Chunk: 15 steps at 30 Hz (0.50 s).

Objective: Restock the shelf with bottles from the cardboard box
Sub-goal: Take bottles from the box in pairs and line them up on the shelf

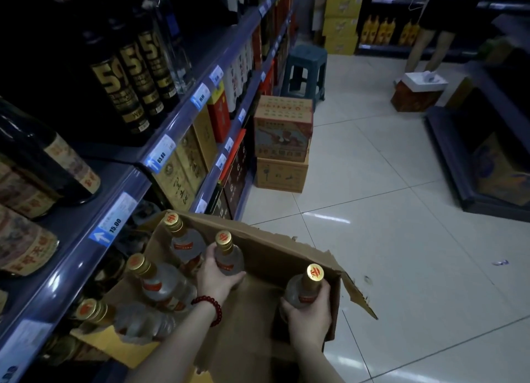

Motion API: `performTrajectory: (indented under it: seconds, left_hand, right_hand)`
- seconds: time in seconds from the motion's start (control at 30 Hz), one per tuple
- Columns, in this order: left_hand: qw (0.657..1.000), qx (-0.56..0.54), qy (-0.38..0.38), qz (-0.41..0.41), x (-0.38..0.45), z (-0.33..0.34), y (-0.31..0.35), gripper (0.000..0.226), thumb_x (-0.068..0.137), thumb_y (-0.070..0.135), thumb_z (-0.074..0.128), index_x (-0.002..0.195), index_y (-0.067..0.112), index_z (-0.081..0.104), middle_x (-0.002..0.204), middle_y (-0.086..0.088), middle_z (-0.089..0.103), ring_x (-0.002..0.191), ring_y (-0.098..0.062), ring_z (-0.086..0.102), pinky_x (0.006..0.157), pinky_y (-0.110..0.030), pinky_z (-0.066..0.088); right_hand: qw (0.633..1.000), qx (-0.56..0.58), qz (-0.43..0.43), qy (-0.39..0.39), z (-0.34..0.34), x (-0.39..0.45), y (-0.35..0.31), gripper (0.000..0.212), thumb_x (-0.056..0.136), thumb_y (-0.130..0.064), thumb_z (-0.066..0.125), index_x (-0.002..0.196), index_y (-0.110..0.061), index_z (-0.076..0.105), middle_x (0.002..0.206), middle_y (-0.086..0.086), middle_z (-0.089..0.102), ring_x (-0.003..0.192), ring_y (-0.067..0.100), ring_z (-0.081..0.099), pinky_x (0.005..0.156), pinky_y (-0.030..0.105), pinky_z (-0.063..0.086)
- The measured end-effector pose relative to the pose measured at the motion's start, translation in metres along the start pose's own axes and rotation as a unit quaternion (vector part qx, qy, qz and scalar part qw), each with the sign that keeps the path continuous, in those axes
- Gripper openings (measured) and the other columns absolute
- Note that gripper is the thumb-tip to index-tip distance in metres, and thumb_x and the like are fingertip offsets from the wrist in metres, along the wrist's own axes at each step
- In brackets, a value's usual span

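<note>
The cardboard box point(275, 256) sits open on the tiled floor point(401, 225) beside the shelf point(120, 187). Inside it, the right hand point(311, 316) wraps a gold-capped clear bottle point(304, 291); the left hand point(219, 276), with a red bead bracelet point(210, 308), grips another bottle point(228, 253). Three more bottles point(163, 282) stand left. Farther off, stacked cartons point(282, 144) and a blue stool point(305, 70).

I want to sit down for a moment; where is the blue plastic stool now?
In the head view, the blue plastic stool stands on the tiled floor in the upper middle, against the left-hand shelving, just behind two stacked cardboard cartons.
</note>
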<state>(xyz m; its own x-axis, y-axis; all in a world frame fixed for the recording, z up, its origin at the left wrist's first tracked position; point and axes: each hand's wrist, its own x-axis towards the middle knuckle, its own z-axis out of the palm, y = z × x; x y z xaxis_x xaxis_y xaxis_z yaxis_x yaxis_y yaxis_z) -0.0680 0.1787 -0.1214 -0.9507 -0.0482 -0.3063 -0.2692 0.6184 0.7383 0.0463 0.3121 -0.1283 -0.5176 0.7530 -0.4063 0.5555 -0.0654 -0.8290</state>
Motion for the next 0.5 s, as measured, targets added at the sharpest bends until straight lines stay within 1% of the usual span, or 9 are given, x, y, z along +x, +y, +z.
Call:
performTrajectory:
  seconds: [0.1,0.23,0.33,0.4,0.5]
  left_hand:
    - [1.0,0.018,0.005,0.013,0.0,-0.003,0.002,0.08,0.058,0.022,0.088,0.127,0.02,0.047,0.121,-0.009,0.062,0.116,-0.032,0.058,0.099,-0.04,0.046]
    - [0.998,0.044,0.0,0.044,-0.015,-0.013,0.003,0.077,0.057,0.024,0.088,0.124,0.021,0.051,0.115,-0.006,0.067,0.111,-0.027,0.06,0.094,-0.034,0.047]
    - [0.999,0.031,-0.002,0.035,-0.035,-0.026,0.009,0.083,0.054,0.028,0.089,0.127,0.02,0.051,0.116,-0.004,0.067,0.113,-0.024,0.061,0.098,-0.036,0.049]
    - [1.0,0.018,0.002,0.019,-0.051,-0.042,0.02,0.088,0.055,0.031,0.089,0.132,0.016,0.049,0.119,-0.004,0.066,0.116,-0.023,0.06,0.099,-0.033,0.047]
    - [1.0,0.012,0.008,0.024,-0.073,-0.071,0.042,0.093,0.056,0.038,0.088,0.135,0.014,0.046,0.123,-0.004,0.064,0.118,-0.021,0.058,0.099,-0.028,0.044]
  right_hand:
    - [0.999,-0.03,-0.031,-0.015,-0.001,0.001,-0.003,0.081,0.063,-0.007,0.085,0.132,-0.023,0.046,0.129,0.003,0.059,0.124,0.029,0.052,0.107,0.043,0.039]
    - [0.994,-0.065,-0.079,-0.025,-0.008,-0.007,-0.01,0.08,0.058,-0.016,0.089,0.128,-0.024,0.049,0.123,0.0,0.062,0.119,0.025,0.055,0.105,0.042,0.044]
    - [0.988,-0.083,-0.118,-0.048,-0.02,-0.017,-0.026,0.081,0.055,-0.019,0.09,0.126,-0.025,0.051,0.12,-0.003,0.062,0.116,0.02,0.056,0.1,0.033,0.044]
    - [0.982,-0.091,-0.152,-0.062,-0.028,-0.026,-0.042,0.082,0.056,-0.019,0.09,0.127,-0.025,0.05,0.121,-0.004,0.062,0.116,0.018,0.056,0.095,0.026,0.042]
    - [0.973,-0.076,-0.194,-0.102,-0.043,-0.046,-0.078,0.077,0.059,-0.011,0.089,0.125,-0.023,0.051,0.115,-0.006,0.061,0.111,0.015,0.056,0.091,0.024,0.042]
